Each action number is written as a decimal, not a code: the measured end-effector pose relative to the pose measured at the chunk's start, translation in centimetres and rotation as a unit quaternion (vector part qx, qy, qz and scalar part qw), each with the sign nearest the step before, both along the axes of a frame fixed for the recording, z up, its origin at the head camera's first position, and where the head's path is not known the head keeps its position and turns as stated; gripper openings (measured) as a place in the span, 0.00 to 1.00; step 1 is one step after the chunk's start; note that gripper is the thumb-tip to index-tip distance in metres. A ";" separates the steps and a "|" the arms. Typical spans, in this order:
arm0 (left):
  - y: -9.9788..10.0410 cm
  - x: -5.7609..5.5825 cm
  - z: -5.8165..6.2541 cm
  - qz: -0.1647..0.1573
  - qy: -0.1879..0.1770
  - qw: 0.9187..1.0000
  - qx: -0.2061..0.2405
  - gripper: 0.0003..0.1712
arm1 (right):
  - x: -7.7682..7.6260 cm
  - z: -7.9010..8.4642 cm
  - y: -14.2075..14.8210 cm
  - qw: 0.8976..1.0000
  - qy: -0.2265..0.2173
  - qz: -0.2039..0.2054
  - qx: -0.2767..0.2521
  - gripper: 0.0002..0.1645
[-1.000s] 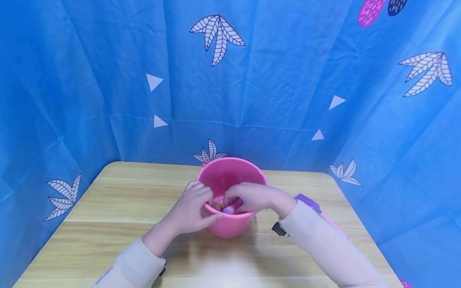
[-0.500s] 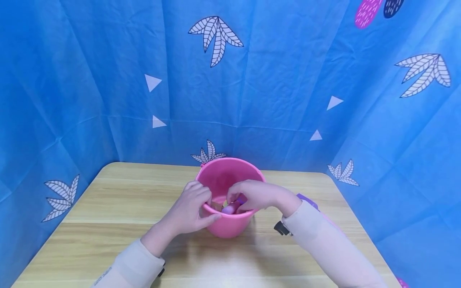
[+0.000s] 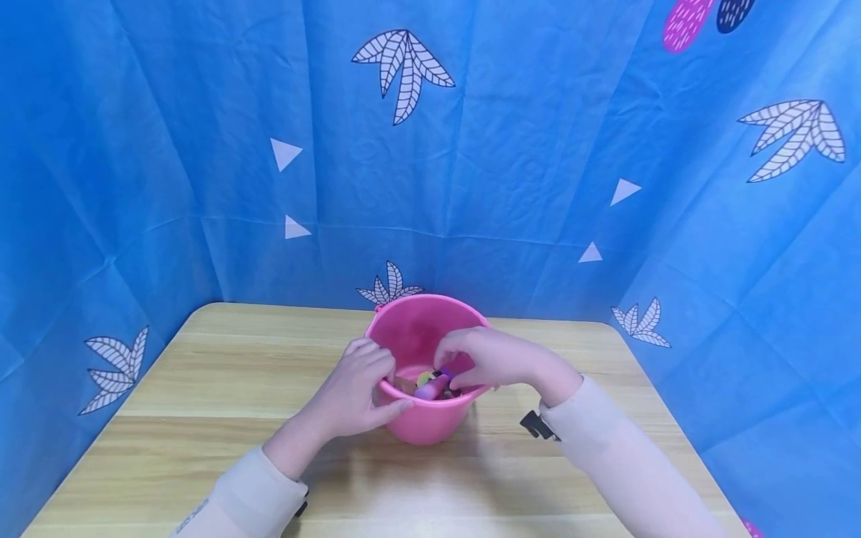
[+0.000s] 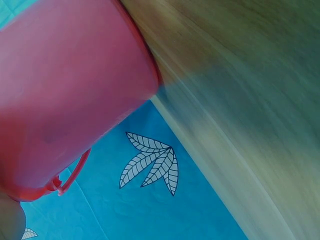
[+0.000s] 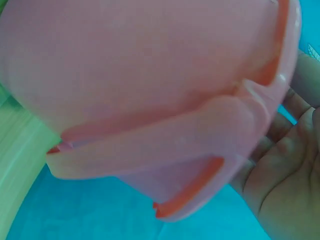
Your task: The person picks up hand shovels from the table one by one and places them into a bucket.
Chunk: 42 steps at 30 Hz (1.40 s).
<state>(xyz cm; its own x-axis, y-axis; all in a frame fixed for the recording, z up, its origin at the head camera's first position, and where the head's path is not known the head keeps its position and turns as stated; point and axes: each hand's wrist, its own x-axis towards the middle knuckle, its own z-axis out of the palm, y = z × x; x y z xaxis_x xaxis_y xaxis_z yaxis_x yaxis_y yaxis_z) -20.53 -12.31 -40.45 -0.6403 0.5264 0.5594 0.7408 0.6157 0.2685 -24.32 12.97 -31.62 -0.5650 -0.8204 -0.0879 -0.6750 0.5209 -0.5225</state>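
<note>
A pink bucket (image 3: 427, 427) stands on the table, tipped a little toward me in the head view. My left hand (image 3: 355, 390) grips its near left rim, thumb outside and fingers over the edge. Over the right rim reaches my right hand (image 3: 501, 362), its bent fingers spread above the contents and holding nothing. Below those fingers lies a pink and purple rounded thing (image 3: 432, 388), beside a yellow-green piece (image 3: 424, 376) and small dark bits. The right wrist view has my right palm (image 5: 287, 187) behind the bucket's rim. The bucket's lower inside is partly hidden.
The wooden table (image 3: 255, 359) extends on both sides of the bucket. A blue curtain (image 3: 377, 179) with leaf prints hangs behind and along the sides. The bucket's handle (image 5: 145, 147) hangs down its outer wall in the right wrist view.
My right hand has let go of the pink and purple thing and drawn up and to the right. The purple flat tool on the right is now hidden behind my sleeve.
</note>
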 end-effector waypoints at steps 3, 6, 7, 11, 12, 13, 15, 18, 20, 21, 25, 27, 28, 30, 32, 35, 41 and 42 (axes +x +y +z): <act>0.0 0.0 -0.1 -0.001 0.002 1.000 -0.001 0.21 | 0.1 0.2 0.6 1.000 -0.003 -0.024 0.000 0.19; -0.1 0.0 -0.2 -0.001 0.005 1.000 -0.003 0.21 | 0.4 0.5 1.1 0.999 0.000 -0.045 0.004 0.19; -0.1 0.0 -0.2 -0.002 0.006 1.000 -0.003 0.21 | 0.5 0.6 1.3 0.999 0.005 -0.048 0.004 0.18; 0.0 0.0 -0.2 -0.001 0.009 1.000 -0.001 0.21 | 0.8 1.1 2.0 0.998 0.010 -0.065 0.001 0.19; 0.0 -0.1 -0.2 0.001 0.008 1.000 0.001 0.21 | 0.9 1.2 2.2 0.998 0.014 -0.067 0.000 0.19; 0.1 -0.1 -0.2 0.003 0.008 1.000 0.003 0.21 | 0.9 1.3 2.4 0.997 0.018 -0.069 -0.002 0.19; 0.2 -0.1 -0.2 0.006 0.005 1.000 0.005 0.21 | 0.9 1.6 2.8 0.997 0.026 -0.077 -0.007 0.19; 0.3 -0.2 -0.2 0.009 0.004 1.000 0.005 0.21 | 0.9 1.9 3.5 0.995 0.046 -0.084 -0.017 0.19; 0.3 -0.3 -0.2 0.009 0.006 1.000 0.004 0.21 | 1.0 2.1 4.0 0.994 0.059 -0.085 -0.022 0.19; 0.3 -0.3 -0.2 0.009 0.007 1.000 0.004 0.21 | 1.0 2.2 4.3 0.994 0.066 -0.084 -0.022 0.19; 0.2 -0.3 -0.2 0.008 0.008 1.000 0.005 0.21 | 1.0 2.3 5.3 0.992 0.095 -0.078 -0.024 0.19; 0.2 -0.3 -0.2 0.007 0.008 1.000 0.005 0.21 | 1.0 2.3 5.8 0.991 0.102 -0.078 -0.028 0.19; 0.2 -0.3 -0.2 0.007 0.008 1.000 0.005 0.21 | 1.0 2.3 6.1 0.991 0.102 -0.081 -0.030 0.19; 0.2 -0.4 -0.2 0.006 0.009 1.000 0.006 0.21 | 1.1 2.3 6.6 0.990 0.105 -0.090 -0.032 0.18; 0.2 -0.4 -0.2 0.007 0.010 1.000 0.005 0.21 | 1.1 2.3 7.2 0.988 0.111 -0.101 -0.032 0.18; 0.1 -0.3 -0.2 0.009 0.010 1.000 0.005 0.22 | 1.1 2.2 8.1 0.985 0.127 -0.117 -0.027 0.18; 0.0 -0.3 -0.3 0.013 0.009 1.000 0.003 0.22 | 1.0 0.9 9.9 0.978 0.138 -0.152 -0.022 0.17; 0.0 -0.3 -0.3 0.014 0.008 1.000 0.002 0.22 | 0.9 0.6 10.2 0.977 0.137 -0.159 -0.026 0.17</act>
